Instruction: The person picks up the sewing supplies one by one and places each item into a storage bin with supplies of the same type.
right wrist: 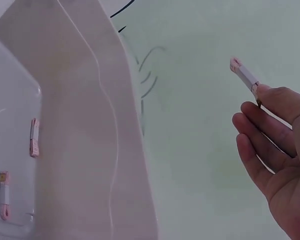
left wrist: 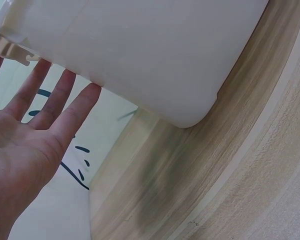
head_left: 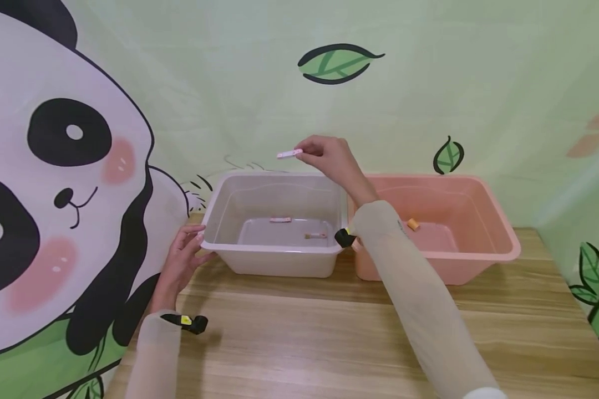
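Note:
My right hand [head_left: 324, 155] pinches one end of a folded pink tape measure [right wrist: 246, 76] wrapped in a white band, between thumb and fingers. It holds the tape above the back rim of the light grey plastic bin [head_left: 279, 265]. Two similar banded tapes lie apart on that bin's floor: a pink one [head_left: 280, 220] towards the back and another [head_left: 315, 236] with a brownish end nearer the front. At the bin's left side, my left hand [head_left: 182, 260] touches the rim and outer wall with its fingertips, its fingers fairly straight in the left wrist view.
A pink plastic bin [head_left: 479, 257] stands right beside the grey one, with a small orange object [head_left: 413, 224] inside. Both stand on a wood-grain table [head_left: 289, 332]. Behind them hangs a green cloth backdrop [head_left: 229, 83] with a panda and leaves.

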`<state>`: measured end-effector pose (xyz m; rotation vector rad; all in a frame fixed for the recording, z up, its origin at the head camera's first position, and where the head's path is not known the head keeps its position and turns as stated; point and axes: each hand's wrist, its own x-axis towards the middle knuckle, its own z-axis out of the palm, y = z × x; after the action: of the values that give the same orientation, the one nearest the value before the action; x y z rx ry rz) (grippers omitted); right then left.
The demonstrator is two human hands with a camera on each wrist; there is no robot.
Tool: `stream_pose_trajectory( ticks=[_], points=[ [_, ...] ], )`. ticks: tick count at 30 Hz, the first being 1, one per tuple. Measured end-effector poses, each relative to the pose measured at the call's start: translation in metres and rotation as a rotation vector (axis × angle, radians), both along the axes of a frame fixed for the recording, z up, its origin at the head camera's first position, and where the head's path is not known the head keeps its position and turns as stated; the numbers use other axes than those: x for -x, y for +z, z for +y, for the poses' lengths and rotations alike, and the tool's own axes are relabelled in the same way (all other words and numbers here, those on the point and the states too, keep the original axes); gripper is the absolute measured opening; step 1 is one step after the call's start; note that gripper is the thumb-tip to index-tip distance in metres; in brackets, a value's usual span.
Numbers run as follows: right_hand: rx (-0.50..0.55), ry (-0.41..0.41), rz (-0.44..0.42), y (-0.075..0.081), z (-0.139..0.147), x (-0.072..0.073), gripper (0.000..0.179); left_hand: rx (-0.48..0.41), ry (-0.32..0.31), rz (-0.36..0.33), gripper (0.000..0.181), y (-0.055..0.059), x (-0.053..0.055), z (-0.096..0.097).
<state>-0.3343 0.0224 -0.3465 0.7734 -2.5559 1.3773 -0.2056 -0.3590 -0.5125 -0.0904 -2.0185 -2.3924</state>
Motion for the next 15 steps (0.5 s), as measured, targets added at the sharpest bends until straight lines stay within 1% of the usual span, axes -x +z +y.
stream_pose_trajectory(
  ticks=[6,11,15],
  points=[
    [0.002,0.03,-0.08,-0.014,-0.009,0.011,0.019,-0.002,-0.005,0.012,0.02,0.0,0.002,0.0],
    [-0.028,0.028,-0.142,-0.028,-0.013,0.016,0.02,-0.003,-0.013,0.007,0.021,0.0,0.001,-0.001],
    [-0.039,0.017,-0.166,-0.036,-0.013,0.018,0.022,0.0,-0.013,-0.001,0.02,0.0,0.0,-0.001]
  ],
)
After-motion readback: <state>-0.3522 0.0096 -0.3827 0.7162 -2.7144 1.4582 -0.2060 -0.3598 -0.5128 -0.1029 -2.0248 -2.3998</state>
